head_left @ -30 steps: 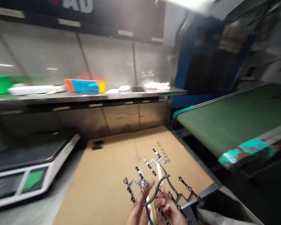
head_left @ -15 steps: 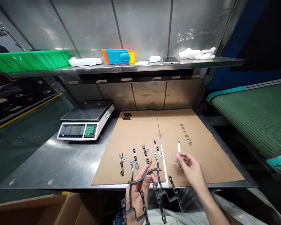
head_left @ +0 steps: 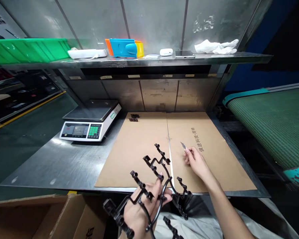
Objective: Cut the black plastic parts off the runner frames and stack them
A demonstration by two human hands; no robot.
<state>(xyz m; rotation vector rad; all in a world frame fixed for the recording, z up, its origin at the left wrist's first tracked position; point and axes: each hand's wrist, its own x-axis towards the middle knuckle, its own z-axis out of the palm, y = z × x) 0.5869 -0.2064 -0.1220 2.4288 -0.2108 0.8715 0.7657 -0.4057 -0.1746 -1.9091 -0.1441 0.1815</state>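
My left hand (head_left: 142, 207) grips a black moulded plastic frame (head_left: 153, 181) by its curved runner, over the table's near edge; branching arms with small ringed parts stick out on all sides. My right hand (head_left: 196, 162) rests on the cardboard sheet (head_left: 139, 146) to the right of the frame, fingers pinched on a small knife (head_left: 183, 145) whose blade points up and away from me.
A weighing scale (head_left: 91, 121) stands at the left of the steel table (head_left: 64, 162). Small black parts (head_left: 134, 117) lie at the cardboard's far edge. A shelf (head_left: 164, 59) above carries a green tray (head_left: 27, 49), coloured items, white gloves. A green conveyor belt (head_left: 271, 122) runs at right; an open carton (head_left: 52, 215) sits below left.
My view swung left and down to the table. My right hand left the frame and took up the knife on the cardboard. My left hand tilted the frame and lowered it.
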